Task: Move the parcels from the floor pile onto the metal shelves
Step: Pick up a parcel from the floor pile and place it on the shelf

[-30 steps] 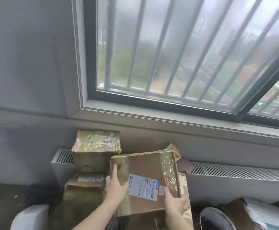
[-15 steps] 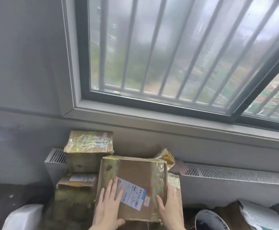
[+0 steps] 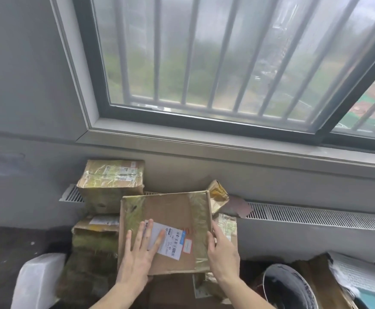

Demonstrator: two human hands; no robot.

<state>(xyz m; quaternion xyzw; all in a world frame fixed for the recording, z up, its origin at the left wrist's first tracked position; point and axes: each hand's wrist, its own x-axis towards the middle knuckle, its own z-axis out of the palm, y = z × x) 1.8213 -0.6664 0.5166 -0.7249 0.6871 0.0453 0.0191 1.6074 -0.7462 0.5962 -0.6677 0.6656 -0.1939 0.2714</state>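
A flat brown cardboard parcel point(image 3: 171, 217) with a white shipping label and glossy tape lies face up on top of the pile below the window. My left hand point(image 3: 141, 253) rests flat on its near left part, fingers straight and spread over the label. My right hand point(image 3: 223, 253) holds the parcel's right edge, with the thumb against the side. Behind it to the left stand two stacked taped parcels point(image 3: 112, 184), and a crumpled one point(image 3: 217, 194) peeks out at the back right. No metal shelves are in view.
A white radiator grille point(image 3: 315, 216) runs along the wall under the barred window point(image 3: 204, 63). A white bag point(image 3: 37, 279) sits at the lower left. A dark round bin point(image 3: 289, 288) and loose papers point(image 3: 358, 275) crowd the lower right.
The parcel went from tilted upright in both hands to lying flat on the pile. My left hand moved from its left edge onto its top face.
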